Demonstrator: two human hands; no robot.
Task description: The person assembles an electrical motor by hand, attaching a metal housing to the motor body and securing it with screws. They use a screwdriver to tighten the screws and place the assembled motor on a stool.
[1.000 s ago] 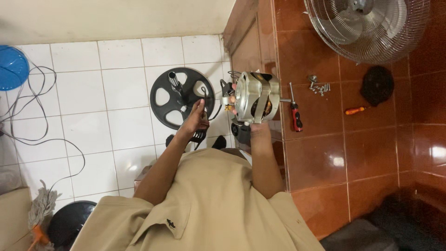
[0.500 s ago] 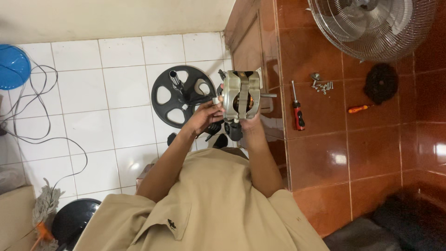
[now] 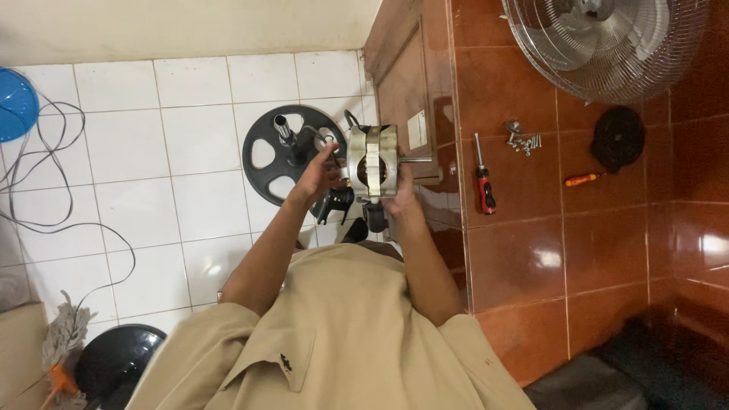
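- White floor tiles on our left meet glossy red-brown tiles on our right, and we hold our work in the air right over that seam.
- Our left hand is closed on the left side of the fan motor, fingers curled at the end where dark wires hang down, likely to keep them out of the way.
- Our right hand cups the motor from beneath on the right, gripping the metal casing; its fingertips are hidden behind the body, so we cannot tell how far they wrap.
- We judge the motor is held with its shaft pointing right, so that the casing faces us for inspection.
- Just behind the left hand lies the round black fan base with its chrome pole stub; the motor hangs partly above its right rim.
- To the right, well apart from our hands, a red-and-black screwdriver lies lengthwise, with a small heap of screws near its tip, seemingly kept together so that none roll off.
- Farther right sit a small orange-handled screwdriver and a round black cap, below the wire fan guard at the top edge.
- Open room lies on the red tiles between our right arm and the screwdriver, and lower right.
- On the left, a loose black cable loops across the white tiles, a blue bowl sits at the edge, and a mop head and a black helmet-like dome crowd the lower corner.
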